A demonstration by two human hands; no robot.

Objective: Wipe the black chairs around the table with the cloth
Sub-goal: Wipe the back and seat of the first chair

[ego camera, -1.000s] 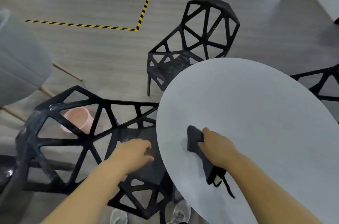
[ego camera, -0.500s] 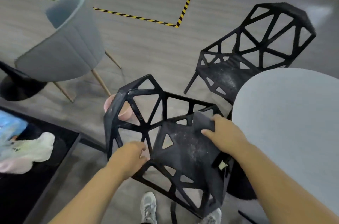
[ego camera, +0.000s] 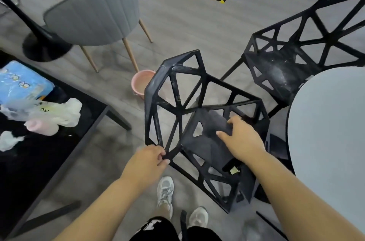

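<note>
Gripping the black chair (ego camera: pixel 150 92) with left hand (ego camera: pixel 148 159), pressing cloth (ego camera: pixel 215 124) onto its seat with flat-fingered right hand (ego camera: pixel 241 142).

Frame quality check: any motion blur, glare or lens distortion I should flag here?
Head view: motion blur smears the grey chair at upper left; the near black chair, cloth and right hand read fairly sharp; wide-angle lens bends lines toward the edges; light is soft and even, no glare on the round table.
</note>
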